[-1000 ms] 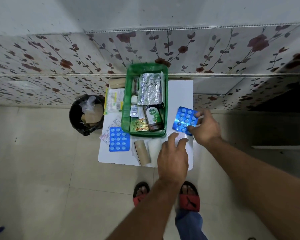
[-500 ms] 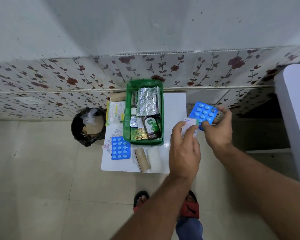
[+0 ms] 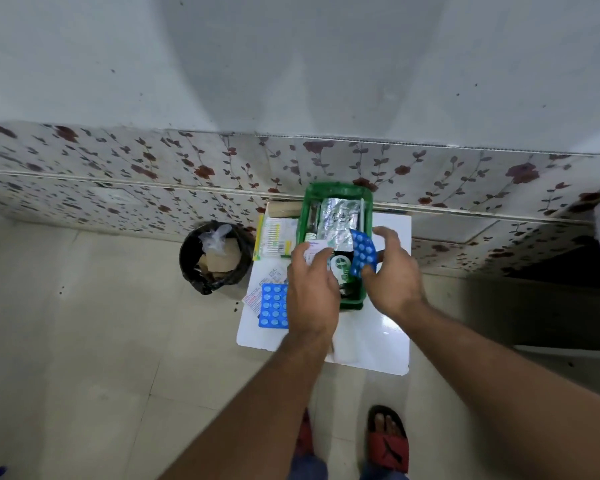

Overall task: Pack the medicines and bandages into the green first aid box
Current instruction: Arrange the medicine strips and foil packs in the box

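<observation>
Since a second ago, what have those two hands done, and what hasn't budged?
Both hands carried their loads from the table's right side to above the green box. The right hand brought the blue blister pack; the left hand lifted a small white packet. The other blue pack, the leaflets and the bin stayed put.

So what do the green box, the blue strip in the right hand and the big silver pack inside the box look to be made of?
Green box: looks like moulded plastic, smooth with a slight sheen on its rim. Blue strip in the right hand: a blister pack, probably plastic over foil, with rows of raised bubbles. Silver pack: seemingly metallic foil, crinkled and reflective.
</observation>
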